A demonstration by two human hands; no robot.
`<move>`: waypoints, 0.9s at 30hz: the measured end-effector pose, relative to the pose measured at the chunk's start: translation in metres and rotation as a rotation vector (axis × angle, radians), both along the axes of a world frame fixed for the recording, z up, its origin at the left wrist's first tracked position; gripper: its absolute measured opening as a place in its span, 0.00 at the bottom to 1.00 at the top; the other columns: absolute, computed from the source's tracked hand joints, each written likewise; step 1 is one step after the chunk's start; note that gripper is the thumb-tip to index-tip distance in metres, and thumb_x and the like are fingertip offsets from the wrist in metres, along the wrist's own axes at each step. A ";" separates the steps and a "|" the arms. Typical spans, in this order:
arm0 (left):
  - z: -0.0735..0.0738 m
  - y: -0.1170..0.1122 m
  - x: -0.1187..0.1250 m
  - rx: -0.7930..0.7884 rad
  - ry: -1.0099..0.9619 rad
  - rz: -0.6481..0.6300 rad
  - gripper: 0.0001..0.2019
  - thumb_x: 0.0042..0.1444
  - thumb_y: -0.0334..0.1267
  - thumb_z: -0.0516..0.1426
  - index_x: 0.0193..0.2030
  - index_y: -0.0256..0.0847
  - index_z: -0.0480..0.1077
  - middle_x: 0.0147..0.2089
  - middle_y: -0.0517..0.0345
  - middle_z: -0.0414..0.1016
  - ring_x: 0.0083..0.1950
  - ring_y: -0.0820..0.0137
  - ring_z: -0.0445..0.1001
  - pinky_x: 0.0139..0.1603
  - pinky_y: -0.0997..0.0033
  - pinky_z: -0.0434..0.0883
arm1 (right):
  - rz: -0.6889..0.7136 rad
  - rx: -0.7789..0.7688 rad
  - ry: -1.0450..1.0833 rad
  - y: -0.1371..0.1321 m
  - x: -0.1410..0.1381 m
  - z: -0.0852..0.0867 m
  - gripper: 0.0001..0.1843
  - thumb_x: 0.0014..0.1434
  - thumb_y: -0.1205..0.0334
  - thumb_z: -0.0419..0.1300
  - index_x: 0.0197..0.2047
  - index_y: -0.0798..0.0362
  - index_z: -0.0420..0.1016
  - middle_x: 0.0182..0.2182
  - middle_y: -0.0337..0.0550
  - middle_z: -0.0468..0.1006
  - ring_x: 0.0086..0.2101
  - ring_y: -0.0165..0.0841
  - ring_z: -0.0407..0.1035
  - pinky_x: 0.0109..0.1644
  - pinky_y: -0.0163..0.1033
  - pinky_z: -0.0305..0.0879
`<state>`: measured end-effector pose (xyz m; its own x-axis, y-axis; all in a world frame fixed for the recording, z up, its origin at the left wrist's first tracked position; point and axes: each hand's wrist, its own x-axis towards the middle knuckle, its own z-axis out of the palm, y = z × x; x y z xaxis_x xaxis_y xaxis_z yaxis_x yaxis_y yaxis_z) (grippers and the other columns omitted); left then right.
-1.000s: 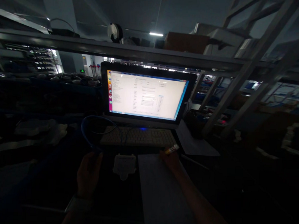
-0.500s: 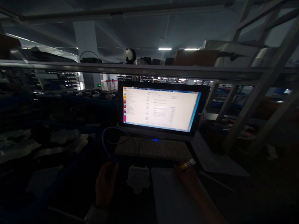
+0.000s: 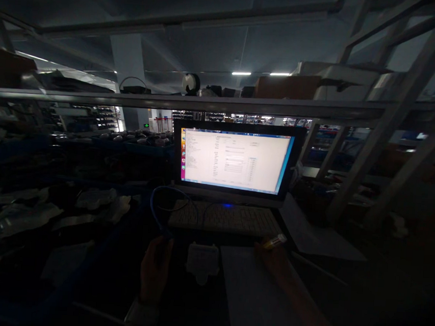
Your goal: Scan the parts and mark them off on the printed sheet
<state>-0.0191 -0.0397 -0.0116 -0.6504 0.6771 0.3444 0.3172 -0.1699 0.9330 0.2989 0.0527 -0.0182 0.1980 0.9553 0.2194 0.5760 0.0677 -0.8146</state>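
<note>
left hand (image 3: 155, 270) curled round blue cable (image 3: 155, 204) | right hand (image 3: 272, 259) gripping marker (image 3: 275, 242), forearm outstretched

Dim factory or warehouse floor, one bench fitted as a test or data-entry station. Lit monitor (image 3: 235, 160) shows a software form; pale keyboard (image 3: 224, 218) below it, blue cable (image 3: 163, 199) looped beside. Bench sits inside a grey metal rack: a long shelf rail (image 3: 133, 100) crosses above the screen, slanted struts (image 3: 385, 119) on the right. On the shelf, a cardboard box (image 3: 284, 86) and a reel (image 3: 190, 83). Clear plastic bags (image 3: 93, 199) of parts lie heaped on the left. High bare ceiling, strip lights (image 3: 241, 73), square concrete pillar (image 3: 125, 64). Farther back, brighter aisles of storage racks (image 3: 102, 118).
</note>
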 end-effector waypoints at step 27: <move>0.007 0.001 -0.002 -0.043 0.106 0.045 0.25 0.42 0.61 0.58 0.37 0.40 0.69 0.37 0.50 0.77 0.38 0.59 0.77 0.39 0.60 0.75 | 0.029 0.013 0.170 -0.005 -0.004 0.006 0.11 0.40 0.53 0.61 0.18 0.47 0.62 0.17 0.38 0.70 0.23 0.36 0.67 0.28 0.38 0.61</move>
